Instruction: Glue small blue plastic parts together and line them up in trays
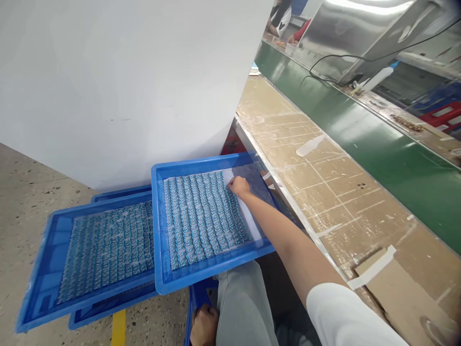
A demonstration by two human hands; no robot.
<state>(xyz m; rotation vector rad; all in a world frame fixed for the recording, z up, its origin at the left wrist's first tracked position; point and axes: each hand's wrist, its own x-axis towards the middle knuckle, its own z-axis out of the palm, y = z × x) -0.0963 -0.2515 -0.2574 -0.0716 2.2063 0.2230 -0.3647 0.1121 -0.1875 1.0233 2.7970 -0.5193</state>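
My right hand (239, 186) reaches into the upper blue tray (155, 230), its fingertips pinched together at the top end of the rightmost row. Whatever sits between those fingers is too small to make out. Many small teal-and-white pieces (205, 216) lie in tight rows on a white sheet (248, 211) in this tray. Low in the picture, my left hand (204, 327) is closed beside my leg, against a blue plastic seat or frame (198, 294). What its curled fingers hold, if anything, is hidden.
To the left, a second blue tray (46, 259) with similar rows sits lower, on another tray (82, 317). A white panel (126, 86) rises behind. On the right run a worn tan bench (306, 158) and a green belt (324, 115). Other people's arms (275, 30) show far off.
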